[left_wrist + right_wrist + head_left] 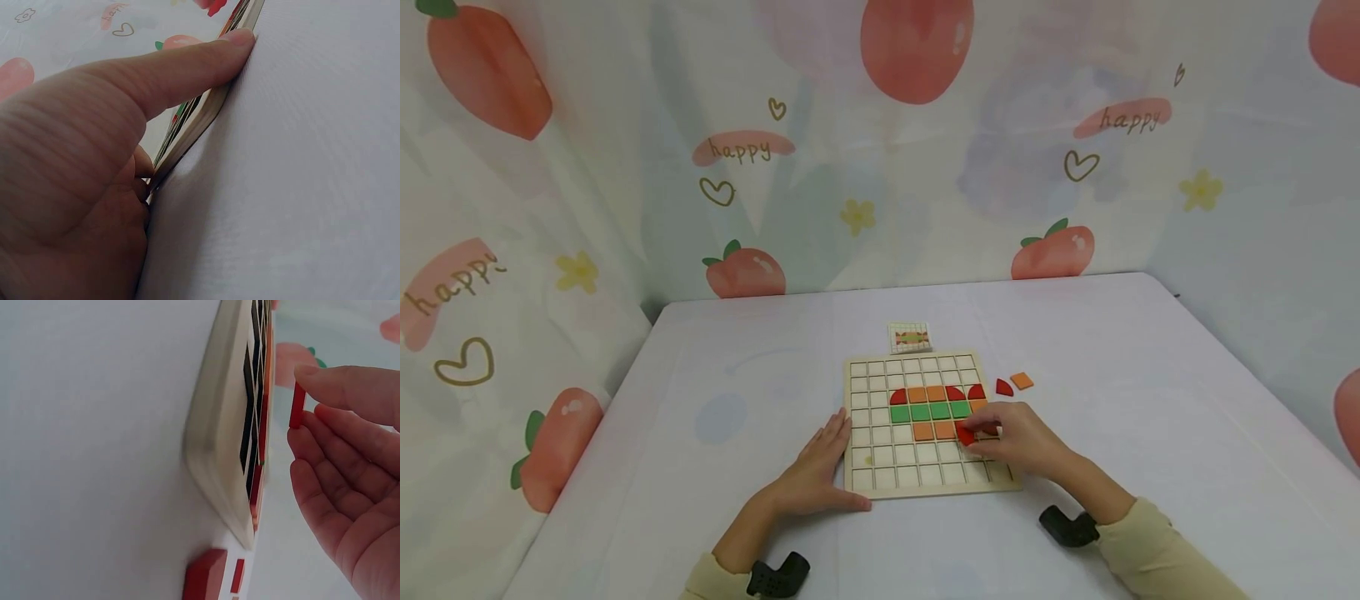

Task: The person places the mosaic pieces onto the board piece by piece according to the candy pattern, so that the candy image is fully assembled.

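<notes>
A square wooden grid board (880,481) lies on the white table. Set in its cells are a row of green tiles (919,412), orange tiles (925,432) and red rounded pieces (898,397). My left hand (808,479) rests against the board's left side, thumb (206,62) along the near edge at the corner. My right hand (1026,437) pinches a small red piece (299,405) between thumb and fingertips, over the right part of the board. In the head view its fingers partly hide the tiles there.
Behind the board is a small pattern card (910,337). Right of the board lie a loose red rounded piece (1004,387) and an orange square tile (1022,381). A printed curtain (880,167) hangs behind the table. Black devices (781,575) sit at both wrists.
</notes>
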Demonstrator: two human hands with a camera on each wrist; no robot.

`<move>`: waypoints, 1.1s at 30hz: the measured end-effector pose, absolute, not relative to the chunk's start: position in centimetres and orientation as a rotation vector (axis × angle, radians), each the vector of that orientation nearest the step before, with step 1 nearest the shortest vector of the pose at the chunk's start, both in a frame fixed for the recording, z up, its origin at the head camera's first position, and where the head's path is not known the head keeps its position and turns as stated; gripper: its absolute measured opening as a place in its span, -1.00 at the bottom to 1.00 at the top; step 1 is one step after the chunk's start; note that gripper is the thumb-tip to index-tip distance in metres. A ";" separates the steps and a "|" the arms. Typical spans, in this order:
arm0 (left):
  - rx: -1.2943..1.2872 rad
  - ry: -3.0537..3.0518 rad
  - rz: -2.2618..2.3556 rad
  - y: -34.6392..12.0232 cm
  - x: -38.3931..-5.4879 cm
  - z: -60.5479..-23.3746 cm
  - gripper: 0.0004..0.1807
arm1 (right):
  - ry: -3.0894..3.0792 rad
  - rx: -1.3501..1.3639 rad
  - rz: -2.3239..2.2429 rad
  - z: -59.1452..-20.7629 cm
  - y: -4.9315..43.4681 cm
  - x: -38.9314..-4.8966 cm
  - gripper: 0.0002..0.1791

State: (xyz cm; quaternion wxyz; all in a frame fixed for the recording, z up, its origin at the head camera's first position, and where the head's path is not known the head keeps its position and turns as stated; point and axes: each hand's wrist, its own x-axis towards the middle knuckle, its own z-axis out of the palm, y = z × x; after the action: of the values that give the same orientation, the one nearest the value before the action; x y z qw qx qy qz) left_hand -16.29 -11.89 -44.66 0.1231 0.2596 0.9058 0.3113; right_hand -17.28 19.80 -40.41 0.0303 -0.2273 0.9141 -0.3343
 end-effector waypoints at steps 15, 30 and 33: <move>0.738 2.643 0.891 -11.8 -16.4 -44.8 0.29 | 2.759 -0.905 -1.045 -40.8 15.6 -17.7 -0.68; 0.747 2.634 0.900 -12.0 -16.5 -44.8 0.29 | 2.790 -0.980 -0.952 -40.7 12.7 -18.5 -0.71; 0.746 2.635 0.894 -12.0 -16.5 -44.9 0.30 | 2.811 -0.973 -0.933 -40.7 12.4 -18.8 -0.72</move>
State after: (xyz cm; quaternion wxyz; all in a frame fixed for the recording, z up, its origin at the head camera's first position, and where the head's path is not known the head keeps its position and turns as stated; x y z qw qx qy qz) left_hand -16.50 -12.03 -44.90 0.1300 0.2568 0.9069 0.3078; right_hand -18.80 12.36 -40.68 0.0121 -0.3122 0.9016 -0.2993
